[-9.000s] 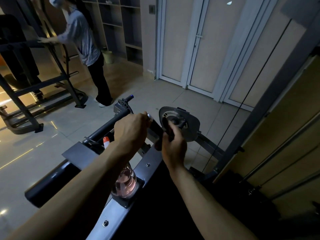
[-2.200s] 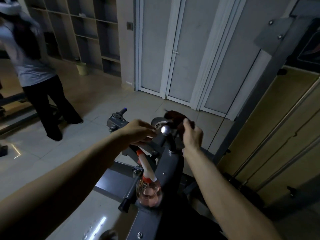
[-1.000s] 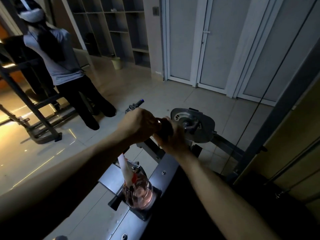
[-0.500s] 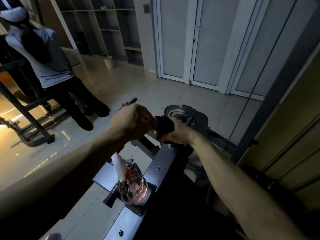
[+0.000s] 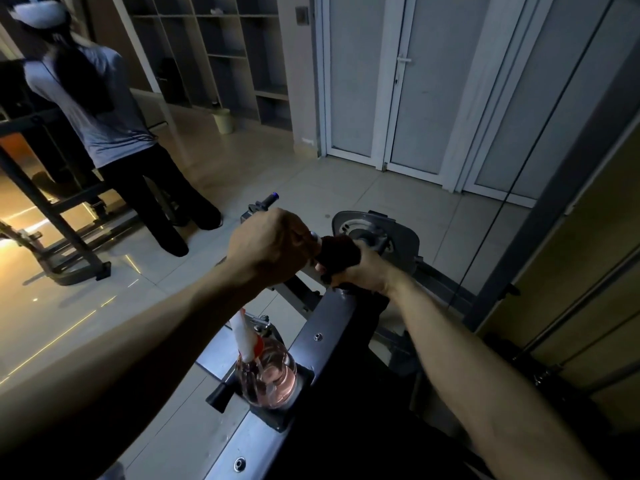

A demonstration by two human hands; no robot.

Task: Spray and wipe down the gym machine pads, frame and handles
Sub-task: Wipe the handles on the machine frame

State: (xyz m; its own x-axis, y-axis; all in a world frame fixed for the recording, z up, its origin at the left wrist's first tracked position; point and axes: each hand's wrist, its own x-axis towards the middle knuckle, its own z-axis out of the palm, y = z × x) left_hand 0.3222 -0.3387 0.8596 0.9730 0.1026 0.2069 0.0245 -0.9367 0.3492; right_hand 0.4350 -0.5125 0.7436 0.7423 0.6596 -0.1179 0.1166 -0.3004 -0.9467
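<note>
Nearby, spray bottle (image 5: 268,379) upright, axis vertical.

Dark cloth (image 5: 337,254) bunched atop the grey frame (image 5: 325,327), pinkish spray bottle (image 5: 268,379) upright against its side

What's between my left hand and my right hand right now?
In the head view: the dark cloth that the right hand grips, and the shiny tip of the metal handle poking out of the fist of the left hand.
</note>
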